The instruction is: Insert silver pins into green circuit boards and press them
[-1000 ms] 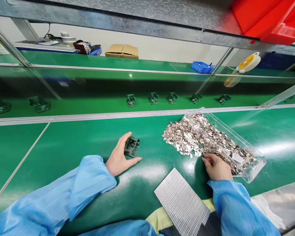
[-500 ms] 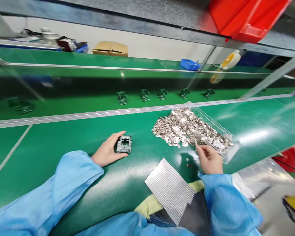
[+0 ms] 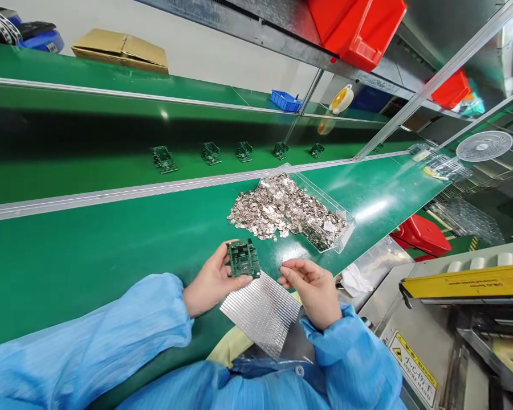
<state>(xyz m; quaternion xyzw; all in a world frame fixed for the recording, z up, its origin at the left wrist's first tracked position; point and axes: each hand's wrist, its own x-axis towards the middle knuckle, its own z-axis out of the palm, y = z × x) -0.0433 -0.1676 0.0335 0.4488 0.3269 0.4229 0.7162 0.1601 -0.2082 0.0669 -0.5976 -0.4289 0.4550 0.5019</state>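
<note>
My left hand (image 3: 214,279) grips a green circuit board (image 3: 243,259) by its edges, thumb at the near side and fingers at the far side. The board is raised above the near part of the bench. To its right, my right hand (image 3: 310,285) has thumb and fingertips pinched together; whatever sits between them is too small to make out. Below and between both hands lies a silvery ribbed sheet (image 3: 260,313), partly over the bench edge. Beyond the hands a heap of small shiny metal pieces (image 3: 260,208) spills from a clear plastic tray (image 3: 346,233).
Several circuit boards (image 3: 211,152) stand in a row on the green conveyor (image 3: 123,171) behind a metal rail. A blue bin (image 3: 285,101) and a cardboard box (image 3: 119,50) are on the far ledge. At right is a machine with a yellow bar (image 3: 470,282).
My view has swung to the right. The board in my left hand is lifted and turned over, showing its other face. My right hand has left the metal pieces and come towards the board.
</note>
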